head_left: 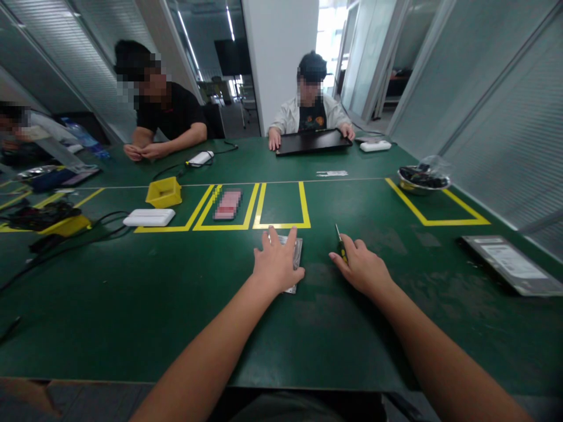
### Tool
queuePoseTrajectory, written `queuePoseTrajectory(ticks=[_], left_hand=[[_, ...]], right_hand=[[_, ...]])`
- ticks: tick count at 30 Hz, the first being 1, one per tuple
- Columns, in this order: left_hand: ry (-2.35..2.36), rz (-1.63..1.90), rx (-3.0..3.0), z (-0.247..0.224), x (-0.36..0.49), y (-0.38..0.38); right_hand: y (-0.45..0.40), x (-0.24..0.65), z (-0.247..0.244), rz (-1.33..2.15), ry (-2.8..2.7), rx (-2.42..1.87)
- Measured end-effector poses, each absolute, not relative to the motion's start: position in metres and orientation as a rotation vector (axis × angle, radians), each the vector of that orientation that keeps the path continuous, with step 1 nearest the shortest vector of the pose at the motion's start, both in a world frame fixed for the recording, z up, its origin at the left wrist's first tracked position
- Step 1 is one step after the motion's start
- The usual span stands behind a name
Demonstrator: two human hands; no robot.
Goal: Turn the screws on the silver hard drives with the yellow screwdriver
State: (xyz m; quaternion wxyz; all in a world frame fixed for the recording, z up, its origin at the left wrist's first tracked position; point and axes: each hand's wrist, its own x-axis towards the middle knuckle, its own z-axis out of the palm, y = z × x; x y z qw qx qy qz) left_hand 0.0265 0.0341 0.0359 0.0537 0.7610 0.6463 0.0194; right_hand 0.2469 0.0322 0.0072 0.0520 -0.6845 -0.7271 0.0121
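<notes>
My left hand (277, 264) lies with fingers spread over a flat silver metal piece (298, 255), hiding most of it; its right edge and lower corner show. In my right hand (367, 269), fingers are wrapped round a screwdriver (341, 249) with a black and yellow handle, its thin shaft pointing away from me. Table surface separates the two hands. Farther right lies a larger flat silver device with a white label (505, 258), touched by neither hand.
Yellow tape outlines (281, 225) mark the green table (176, 316). Beyond them are a blurred pink item (227, 205), yellow bin (163, 192), white power strip (149, 217) and metal bowl (423, 186). Cables run at left. Across sit people, one holding a black panel (314, 142).
</notes>
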Motion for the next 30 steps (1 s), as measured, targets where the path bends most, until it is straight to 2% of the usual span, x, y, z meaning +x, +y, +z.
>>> queuePoseTrajectory(ticks=[11, 30], left_hand=[[2.048, -0.102, 2.151, 0.045, 0.007, 0.034], [2.146, 0.022, 2.096, 0.04, -0.017, 0.043]], right_hand=[[0.033, 0.248, 0.006, 0.054, -2.207, -2.077], [0.032, 0.249, 0.007, 0.064, -2.217, -2.085]])
